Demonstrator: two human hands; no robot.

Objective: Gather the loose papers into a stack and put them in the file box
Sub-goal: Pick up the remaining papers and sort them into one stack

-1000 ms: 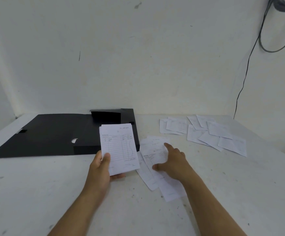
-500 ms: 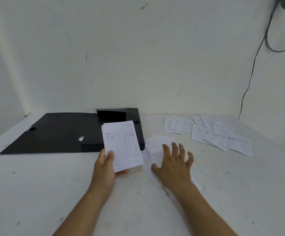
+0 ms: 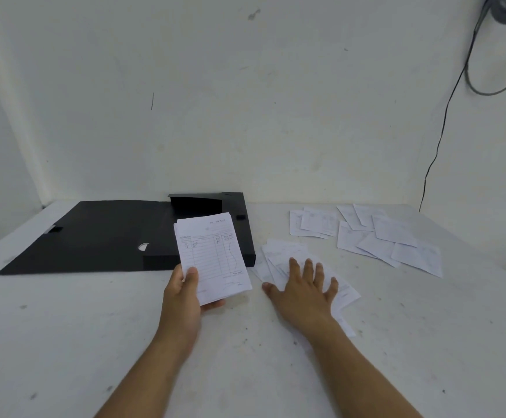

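My left hand [image 3: 185, 289] grips a small stack of white ruled papers [image 3: 214, 251], thumb on top, held tilted above the table in front of the file box. The black file box [image 3: 247, 236] lies open, its lid flap [image 3: 95, 233] spread flat to the left. My right hand [image 3: 304, 289] lies flat with spread fingers on a fanned pile of loose papers [image 3: 282, 251] just right of the box. Several more loose papers [image 3: 375, 233] lie scattered at the back right of the table.
The white table [image 3: 95, 342] is speckled with dark marks and stands against a white wall. A black cable [image 3: 445, 116] hangs down the wall at the right, ending near the table's far right corner.
My right hand went from a pointing finger on the near pile to a flat, spread palm pressing it, slightly farther right. The left hand still holds its stack.
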